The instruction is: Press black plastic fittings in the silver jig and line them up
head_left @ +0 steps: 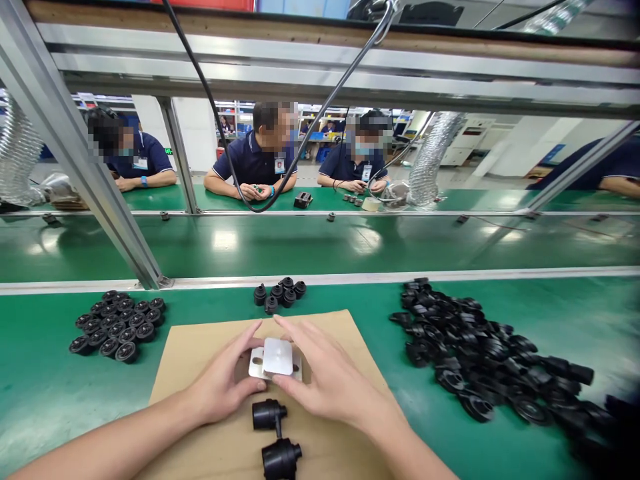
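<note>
Both the left hand [223, 383] and the right hand [325, 377] lightly pinched the white plastic fixture [276, 360] by its edges, fingers half-curled, a piece that looked light, rigid and smooth

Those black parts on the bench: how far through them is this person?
Looks early. Neatly set round parts at left and a small cluster suggest finished pieces. Left hand and right hand grip a white fixture on cardboard, one black part below. A big loose heap waits.
</note>
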`<act>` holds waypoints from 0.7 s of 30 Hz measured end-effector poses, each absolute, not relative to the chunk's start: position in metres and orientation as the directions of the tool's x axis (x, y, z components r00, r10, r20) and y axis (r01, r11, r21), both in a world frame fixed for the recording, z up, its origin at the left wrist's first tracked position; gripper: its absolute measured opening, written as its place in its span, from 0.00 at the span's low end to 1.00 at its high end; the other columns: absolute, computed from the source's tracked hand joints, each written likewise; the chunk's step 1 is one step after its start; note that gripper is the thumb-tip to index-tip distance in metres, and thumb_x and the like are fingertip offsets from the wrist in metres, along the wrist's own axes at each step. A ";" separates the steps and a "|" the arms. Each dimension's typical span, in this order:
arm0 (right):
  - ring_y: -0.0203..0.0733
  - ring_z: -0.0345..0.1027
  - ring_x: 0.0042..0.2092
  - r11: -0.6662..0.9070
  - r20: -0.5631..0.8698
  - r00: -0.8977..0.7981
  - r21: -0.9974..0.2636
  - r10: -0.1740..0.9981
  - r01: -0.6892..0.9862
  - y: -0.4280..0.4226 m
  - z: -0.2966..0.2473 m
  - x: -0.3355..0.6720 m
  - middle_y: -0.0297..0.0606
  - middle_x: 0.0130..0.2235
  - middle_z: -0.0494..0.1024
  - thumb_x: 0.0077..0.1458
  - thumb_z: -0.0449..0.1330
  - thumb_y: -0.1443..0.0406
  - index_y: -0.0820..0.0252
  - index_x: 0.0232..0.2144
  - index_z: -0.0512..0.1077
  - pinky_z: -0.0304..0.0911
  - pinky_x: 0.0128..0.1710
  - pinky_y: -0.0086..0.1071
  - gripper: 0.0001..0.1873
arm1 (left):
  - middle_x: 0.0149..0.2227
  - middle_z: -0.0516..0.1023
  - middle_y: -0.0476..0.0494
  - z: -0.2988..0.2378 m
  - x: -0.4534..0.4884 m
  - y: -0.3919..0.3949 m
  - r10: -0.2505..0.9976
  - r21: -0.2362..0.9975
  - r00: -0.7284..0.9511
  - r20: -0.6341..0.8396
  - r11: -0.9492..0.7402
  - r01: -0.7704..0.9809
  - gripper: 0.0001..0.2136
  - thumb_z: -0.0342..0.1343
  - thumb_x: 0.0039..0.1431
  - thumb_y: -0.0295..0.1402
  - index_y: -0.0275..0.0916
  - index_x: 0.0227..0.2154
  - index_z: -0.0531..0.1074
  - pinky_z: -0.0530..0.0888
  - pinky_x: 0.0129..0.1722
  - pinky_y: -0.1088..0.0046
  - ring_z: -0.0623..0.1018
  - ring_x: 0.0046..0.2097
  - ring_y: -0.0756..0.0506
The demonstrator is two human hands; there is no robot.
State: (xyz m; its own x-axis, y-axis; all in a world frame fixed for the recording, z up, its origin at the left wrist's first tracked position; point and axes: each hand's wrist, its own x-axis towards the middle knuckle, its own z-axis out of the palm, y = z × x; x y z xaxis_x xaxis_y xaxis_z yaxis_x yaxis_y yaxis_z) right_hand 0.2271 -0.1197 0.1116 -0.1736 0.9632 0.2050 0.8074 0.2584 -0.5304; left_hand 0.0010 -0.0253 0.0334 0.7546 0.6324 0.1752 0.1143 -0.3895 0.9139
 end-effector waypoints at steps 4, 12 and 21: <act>0.64 0.71 0.50 0.142 0.310 -0.002 -0.430 0.951 0.892 -0.119 0.100 0.208 0.56 0.48 0.78 0.62 0.61 0.59 0.70 0.69 0.60 0.70 0.50 0.59 0.37 | 0.62 0.74 0.39 0.037 0.004 -0.028 0.693 0.925 0.702 0.162 -0.355 0.137 0.40 0.62 0.64 0.30 0.52 0.74 0.49 0.72 0.61 0.54 0.75 0.59 0.37; 0.54 0.59 0.68 0.365 0.181 -0.334 -0.667 0.925 0.650 -0.108 0.115 0.242 0.44 0.68 0.66 0.57 0.68 0.68 0.49 0.71 0.55 0.62 0.66 0.50 0.44 | 0.64 0.73 0.39 0.040 0.003 -0.016 0.588 0.955 0.795 0.146 -0.295 0.042 0.44 0.59 0.60 0.24 0.52 0.75 0.46 0.73 0.58 0.58 0.76 0.57 0.39; 0.62 0.68 0.52 0.177 0.293 -0.031 -0.485 0.956 0.856 -0.111 0.090 0.202 0.53 0.53 0.74 0.60 0.67 0.57 0.64 0.64 0.64 0.68 0.52 0.58 0.34 | 0.61 0.76 0.42 0.042 0.009 -0.028 0.726 0.935 0.669 0.156 -0.327 0.137 0.39 0.58 0.63 0.28 0.54 0.74 0.49 0.75 0.54 0.60 0.78 0.51 0.40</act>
